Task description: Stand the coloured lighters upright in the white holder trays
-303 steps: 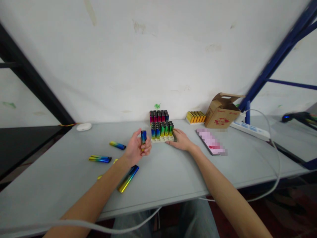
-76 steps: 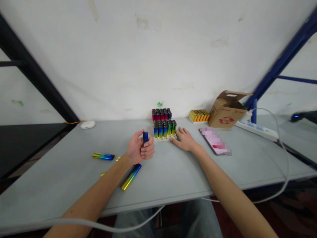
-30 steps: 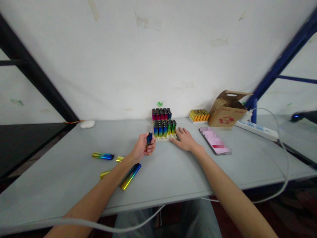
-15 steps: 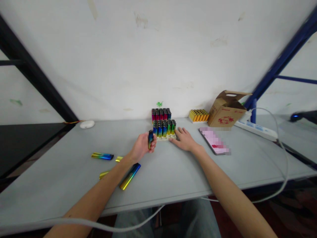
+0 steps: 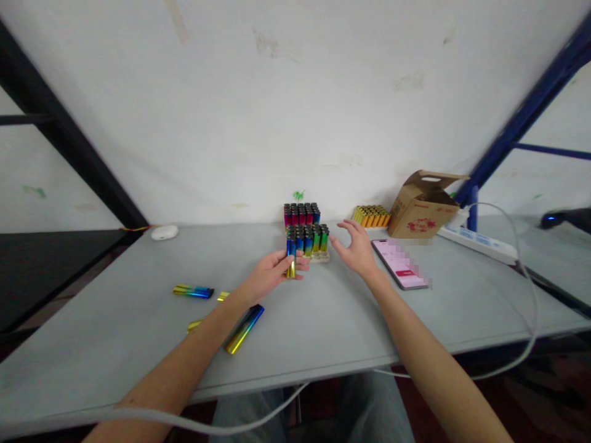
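Note:
My left hand pinches one shiny blue-to-gold lighter upright, black end up, in front of a pale tray. Blue, green and yellow lighters with black tops stand in rows in that tray, partly hidden by my left hand. To the right of the tray hovers my right hand, fingers apart and holding nothing. Several lighters lie loose left of centre, among them a blue-and-gold one beside my left forearm and another farther left. My forearm partly covers some yellow ones.
Behind the tray stand pink and blue lighters. Orange lighters stand near the wall, beside an opened cardboard box. A phone lies at right, with a white power strip beyond. A white case sits at back left.
My left hand has shifted slightly right and turned, its fingers opening out behind the lighter, which now shows its full length. My right hand has drawn away from the tray to the right.

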